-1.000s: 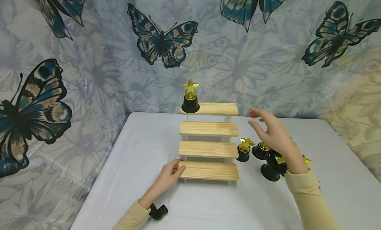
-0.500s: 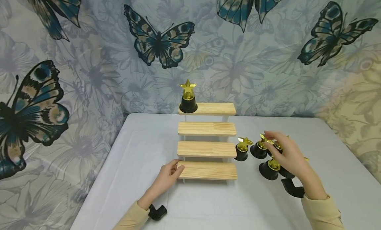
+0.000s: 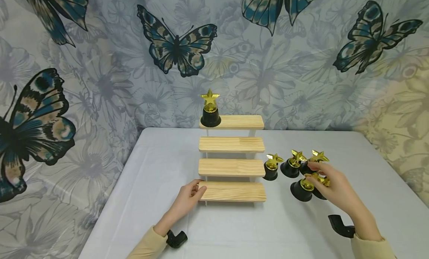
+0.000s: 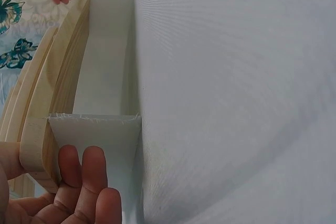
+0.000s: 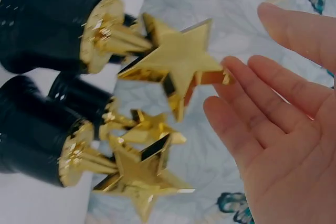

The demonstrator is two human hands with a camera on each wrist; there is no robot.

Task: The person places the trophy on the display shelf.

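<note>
A four-step display stand with pale wooden shelves [image 3: 234, 192] stands mid-table. My left hand [image 3: 188, 196] grips the left end of its lowest shelf, and in the left wrist view the fingers [image 4: 94, 169] curl under the board [image 4: 39, 129]. Over at the right, several small trophies with gold stars and black bases stand grouped, among them a front trophy [image 3: 301, 192]. My right hand [image 3: 335, 186] hovers over this group, thumb and fingers parted. In the right wrist view its fingertips come right up to one gold star [image 5: 181, 59], holding nothing. Another star trophy [image 3: 210, 115] stands on the top shelf's left end.
White cloth covers the table [image 3: 134, 210]. Behind it hangs a butterfly-patterned backdrop [image 3: 268, 84]. One trophy [image 3: 270, 171] stands close against the stand's right side. Black wrist-worn pieces [image 3: 177, 239] stick out beside both forearms.
My right hand has come down and toward me from beside the upper shelves to the trophy group. My left hand keeps its grip on the lowest shelf.
</note>
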